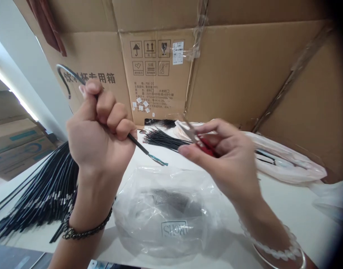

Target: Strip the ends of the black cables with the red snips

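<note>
My left hand [104,116] is closed in a fist around a black cable [138,144]. One end of the cable curls up past the thumb, and the other sticks out toward the lower right. At that lower end the jacket stops and thin bluish wires [158,160] show. In my right hand [224,149] is a small pair of scissors with red handles [206,145], somewhat blurred. The blades point up and left, apart from the cable. Below both hands a clear plastic bag [166,209] marked RoHS lies on the white table, with something dark inside.
A large bundle of black cables [45,194] lies at the left of the table [286,209]. More black cables [163,139] lie at the back, beside a whitish plastic bag [294,158]. Tall cardboard boxes [238,67] stand behind as a wall. Other cartons [20,145] are at far left.
</note>
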Available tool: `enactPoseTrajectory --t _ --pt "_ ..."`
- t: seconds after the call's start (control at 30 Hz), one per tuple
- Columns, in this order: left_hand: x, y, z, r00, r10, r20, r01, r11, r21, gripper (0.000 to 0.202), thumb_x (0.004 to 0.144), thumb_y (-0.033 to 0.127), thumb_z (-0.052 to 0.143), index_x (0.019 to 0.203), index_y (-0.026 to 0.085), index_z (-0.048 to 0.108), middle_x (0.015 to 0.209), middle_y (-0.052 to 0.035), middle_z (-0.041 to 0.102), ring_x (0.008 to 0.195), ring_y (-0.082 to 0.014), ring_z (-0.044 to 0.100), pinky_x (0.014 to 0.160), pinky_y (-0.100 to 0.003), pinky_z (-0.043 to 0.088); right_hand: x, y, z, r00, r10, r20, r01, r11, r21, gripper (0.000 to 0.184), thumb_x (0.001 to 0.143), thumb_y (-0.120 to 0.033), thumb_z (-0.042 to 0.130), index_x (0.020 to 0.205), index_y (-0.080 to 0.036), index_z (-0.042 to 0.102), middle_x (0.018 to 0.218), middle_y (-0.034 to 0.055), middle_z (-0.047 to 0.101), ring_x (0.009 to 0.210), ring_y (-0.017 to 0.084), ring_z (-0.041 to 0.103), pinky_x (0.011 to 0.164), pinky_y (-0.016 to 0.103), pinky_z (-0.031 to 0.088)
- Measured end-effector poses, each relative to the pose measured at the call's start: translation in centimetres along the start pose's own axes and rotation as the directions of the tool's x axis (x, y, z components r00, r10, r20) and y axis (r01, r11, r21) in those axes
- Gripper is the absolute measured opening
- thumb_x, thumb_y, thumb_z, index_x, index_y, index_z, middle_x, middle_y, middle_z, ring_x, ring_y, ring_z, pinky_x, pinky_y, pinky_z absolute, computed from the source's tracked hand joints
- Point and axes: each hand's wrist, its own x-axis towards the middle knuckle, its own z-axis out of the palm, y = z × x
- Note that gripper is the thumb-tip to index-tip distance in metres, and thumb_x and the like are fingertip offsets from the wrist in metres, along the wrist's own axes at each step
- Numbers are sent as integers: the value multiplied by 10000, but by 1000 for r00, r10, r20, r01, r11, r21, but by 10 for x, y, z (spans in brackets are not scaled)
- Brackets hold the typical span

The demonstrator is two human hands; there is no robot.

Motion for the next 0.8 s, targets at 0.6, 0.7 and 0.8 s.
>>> enactPoseTrajectory --t 0.6,0.7,0.8 --pt "-14 1 6 987 93 131 -91 996 -19 512 1039 376 155 637 204 422 516 77 138 397 -73 37 321 -175 147 -9 2 25 768 414 489 -614 693 378 215 574 -129 847 697 -140 671 634 -48 614 606 54 543 594 160 448" --pt "-14 2 8 994 73 83 -73 997 -4 496 1038 378 187 635 202 417 500 81 142 382 -67 42 312 -167 141 -12 0 28 809 410 422 -573 713 405 247 554 -31 797 703 -144 635 617 -70 602 541 34 497 546 137 437" --pt "-10 3 6 996 10 93 -12 1000 22 494 1040 352 164 658 186 429 513 87 126 375 -50 56 307 -149 117 -14 -1 25 850 350 394 -505 753 421 284 527 57 730 686 -142 604 578 -96 557 499 13 436 491 104 391"
